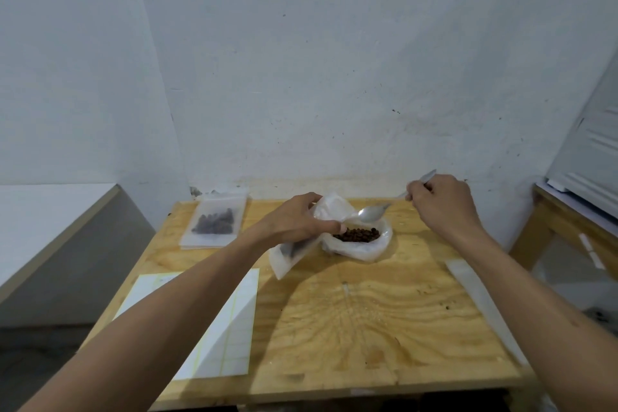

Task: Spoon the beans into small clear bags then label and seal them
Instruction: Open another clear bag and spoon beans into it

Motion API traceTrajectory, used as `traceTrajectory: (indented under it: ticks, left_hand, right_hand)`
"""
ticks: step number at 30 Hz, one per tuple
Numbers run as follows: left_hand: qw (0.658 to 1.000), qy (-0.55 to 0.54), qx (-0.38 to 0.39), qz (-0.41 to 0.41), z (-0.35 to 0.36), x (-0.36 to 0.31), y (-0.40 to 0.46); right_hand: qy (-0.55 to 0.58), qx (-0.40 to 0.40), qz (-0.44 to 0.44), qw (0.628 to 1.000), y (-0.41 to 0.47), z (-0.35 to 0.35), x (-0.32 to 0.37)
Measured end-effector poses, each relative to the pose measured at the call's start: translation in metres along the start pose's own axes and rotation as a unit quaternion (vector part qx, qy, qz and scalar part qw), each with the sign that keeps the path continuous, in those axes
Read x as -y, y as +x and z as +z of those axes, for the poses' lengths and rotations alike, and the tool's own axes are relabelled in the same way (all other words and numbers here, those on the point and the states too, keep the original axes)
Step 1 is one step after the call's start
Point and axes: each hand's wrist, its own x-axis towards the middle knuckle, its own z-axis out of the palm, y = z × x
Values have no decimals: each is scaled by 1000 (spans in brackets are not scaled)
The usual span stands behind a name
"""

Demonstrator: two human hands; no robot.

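Dark brown beans [357,235] lie in an open white plastic bag [371,249] at the far middle of the plywood table [368,328]. My left hand [294,221] grips a small clear bag [289,256], holding its mouth up beside the beans. My right hand [441,202] holds a metal spoon [371,212] by the handle, its bowl hovering just above the beans near the small bag's opening. I cannot tell whether the spoon carries beans. A filled small clear bag [214,222] with dark beans lies flat at the far left.
A white sheet of labels [230,328] lies at the near left, partly under my left forearm. A strip of clear bags [478,298] lies along the right edge. A white wall stands right behind the table. A wooden frame [565,224] stands to the right, a grey surface to the left.
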Motion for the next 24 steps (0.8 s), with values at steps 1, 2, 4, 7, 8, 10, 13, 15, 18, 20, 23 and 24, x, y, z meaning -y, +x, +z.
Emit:
traceTrajectory:
  ticks: [1, 2, 4, 7, 8, 10, 13, 15, 18, 20, 23, 24]
  left_hand:
    - [1000, 0, 2, -6, 2, 0, 1]
    - [1000, 1, 4, -13, 4, -1, 2]
    - [1000, 1, 10, -21, 8, -1, 4]
    - [1000, -18, 12, -19, 12, -5, 4]
    - [999, -26, 13, -15, 13, -7, 4]
    - [999, -33, 16, -9, 13, -10, 4]
    - [999, -29, 24, -7, 10, -8, 3]
    - [1000, -16, 22, -6, 5, -6, 0]
    - [1000, -10, 9, -6, -4, -1, -1]
    - [1000, -5, -2, -3, -10, 3, -2]
    - [1000, 5, -18, 0, -14, 10, -4]
    - [1000, 6, -23, 0, -15, 12, -5]
  right_hand:
    - [-22, 1, 4, 1000, -3, 4, -7]
    - [-42, 3, 7, 999, -6, 8, -14]
    - [-67, 6, 17, 998, -15, 17, -23]
    - [-36, 7, 55, 998, -24, 34, -31]
    - [-7, 11, 76, 997, -26, 39, -32]
    - [67, 22, 129, 989, -28, 46, -33]
    - [181, 49, 221, 957, -30, 49, -33]
    - [221, 59, 249, 941, -30, 48, -35]
    - [239, 55, 256, 935, -27, 42, -37]
    - [239, 51, 247, 938, -24, 36, -35]
    - [252, 46, 228, 939, -17, 26, -27]
    - [260, 45, 221, 939, -15, 23, -23]
